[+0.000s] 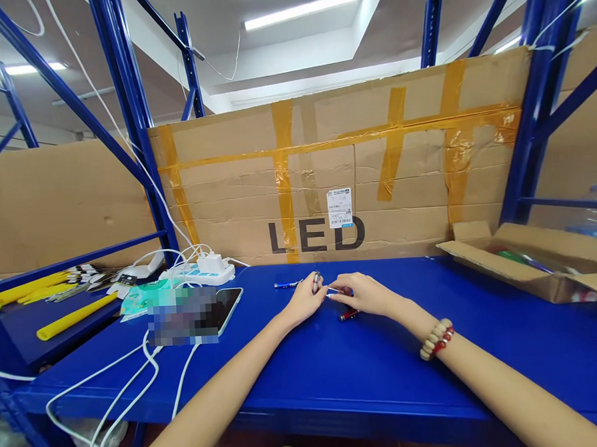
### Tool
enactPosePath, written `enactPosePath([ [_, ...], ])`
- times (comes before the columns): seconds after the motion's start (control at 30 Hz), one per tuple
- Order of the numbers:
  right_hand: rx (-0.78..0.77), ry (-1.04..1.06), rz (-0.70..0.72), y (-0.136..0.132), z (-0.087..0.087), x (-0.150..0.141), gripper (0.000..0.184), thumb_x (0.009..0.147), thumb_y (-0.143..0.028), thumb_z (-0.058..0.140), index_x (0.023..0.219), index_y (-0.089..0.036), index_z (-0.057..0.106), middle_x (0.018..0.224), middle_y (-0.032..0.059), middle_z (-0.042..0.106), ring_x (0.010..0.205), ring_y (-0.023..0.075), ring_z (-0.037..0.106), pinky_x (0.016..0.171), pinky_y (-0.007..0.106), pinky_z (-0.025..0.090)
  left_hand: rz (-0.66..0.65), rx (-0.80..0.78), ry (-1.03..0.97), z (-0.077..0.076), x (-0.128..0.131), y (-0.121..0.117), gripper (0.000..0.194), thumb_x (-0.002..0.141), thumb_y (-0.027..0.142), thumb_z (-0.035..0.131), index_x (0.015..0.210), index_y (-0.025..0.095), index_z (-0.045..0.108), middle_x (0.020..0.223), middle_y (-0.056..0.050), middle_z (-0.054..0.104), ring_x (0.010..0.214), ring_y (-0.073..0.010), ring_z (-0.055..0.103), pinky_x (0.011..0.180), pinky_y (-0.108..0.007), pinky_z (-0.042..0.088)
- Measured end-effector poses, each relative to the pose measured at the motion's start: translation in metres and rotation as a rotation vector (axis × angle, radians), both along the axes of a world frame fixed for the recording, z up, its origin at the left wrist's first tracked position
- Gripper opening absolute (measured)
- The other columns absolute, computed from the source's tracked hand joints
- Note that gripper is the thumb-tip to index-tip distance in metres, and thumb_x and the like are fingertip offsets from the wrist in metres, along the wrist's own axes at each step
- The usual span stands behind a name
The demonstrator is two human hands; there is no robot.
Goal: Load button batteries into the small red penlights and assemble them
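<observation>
- The left hand [307, 298] pinches a small silvery piece [316, 282] between its fingers, above the middle of the blue bench [385, 352].
- The right hand [359, 293] is just beside it, fingers bent and drawn together at a thin piece [335, 291]; whether they grip it is too small to tell.
- A blue pen-like item [286, 285] lies on the bench by the left hand, and a dark red one [348, 314] lies under the right hand.
- Left of the hands are a phone [229, 310] and a white power strip [201, 275] with cables.
- At the right is an open cardboard box [542, 281].
</observation>
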State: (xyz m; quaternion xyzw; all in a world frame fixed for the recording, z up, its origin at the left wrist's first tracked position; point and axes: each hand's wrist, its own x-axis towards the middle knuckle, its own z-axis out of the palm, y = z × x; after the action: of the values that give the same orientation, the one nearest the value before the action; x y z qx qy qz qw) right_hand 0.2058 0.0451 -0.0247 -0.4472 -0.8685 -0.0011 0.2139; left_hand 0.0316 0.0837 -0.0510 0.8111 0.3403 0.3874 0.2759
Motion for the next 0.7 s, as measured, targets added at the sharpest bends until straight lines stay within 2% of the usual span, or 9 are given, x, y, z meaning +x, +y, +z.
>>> enactPosePath([
  [0.1,0.014,-0.05,-0.016,-0.002,0.002,0.0,0.032,0.087,-0.043,0.041,0.097,-0.021,0.063,0.082,0.0038,0.056,0.068,0.0115,0.048,0.056,0.022,0.03,-0.03,0.047,0.027,-0.002,-0.001,0.001,0.017,0.083,0.026,0.041,0.073,0.015,0.032,0.06,0.003,0.042,0.056,-0.0085,0.039,0.057,-0.022,0.031],
  [0.3,-0.033,-0.112,-0.022,-0.003,0.004,-0.002,0.024,0.083,-0.033,0.047,0.093,-0.02,0.064,0.077,0.0026,0.055,0.064,0.0102,0.046,0.055,0.022,0.027,-0.029,0.21,0.279,0.0,-0.007,0.0,0.014,0.086,0.027,0.036,0.079,0.016,0.034,0.064,0.001,0.046,0.059,-0.0111,0.042,0.059,-0.024,0.031],
  [0.43,-0.03,-0.2,-0.062,-0.005,0.005,-0.007,0.021,0.083,-0.028,0.046,0.089,-0.017,0.063,0.076,0.0037,0.057,0.066,0.0121,0.047,0.057,0.023,0.027,-0.032,0.228,0.282,0.0,-0.008,0.0,0.014,0.087,0.028,0.035,0.079,0.016,0.033,0.064,0.001,0.047,0.059,-0.0115,0.043,0.06,-0.024,0.031],
  [0.57,-0.042,-0.263,-0.12,-0.009,0.006,-0.013,0.018,0.083,-0.024,0.046,0.076,-0.013,0.057,0.076,0.0064,0.058,0.068,0.0136,0.049,0.059,0.024,0.027,-0.022,0.242,0.263,0.0,-0.007,-0.001,0.013,0.086,0.027,0.036,0.079,0.016,0.034,0.065,0.001,0.046,0.059,-0.0114,0.042,0.058,-0.023,0.031],
  [0.7,-0.073,-0.223,-0.056,-0.01,0.006,-0.015,0.017,0.084,-0.022,0.046,0.072,-0.012,0.053,0.075,0.0053,0.058,0.066,0.0117,0.047,0.059,0.022,0.027,-0.011,0.262,0.265,0.0,-0.008,-0.003,0.011,0.084,0.025,0.038,0.079,0.016,0.035,0.068,0.0,0.047,0.06,-0.0113,0.041,0.057,-0.023,0.03],
])
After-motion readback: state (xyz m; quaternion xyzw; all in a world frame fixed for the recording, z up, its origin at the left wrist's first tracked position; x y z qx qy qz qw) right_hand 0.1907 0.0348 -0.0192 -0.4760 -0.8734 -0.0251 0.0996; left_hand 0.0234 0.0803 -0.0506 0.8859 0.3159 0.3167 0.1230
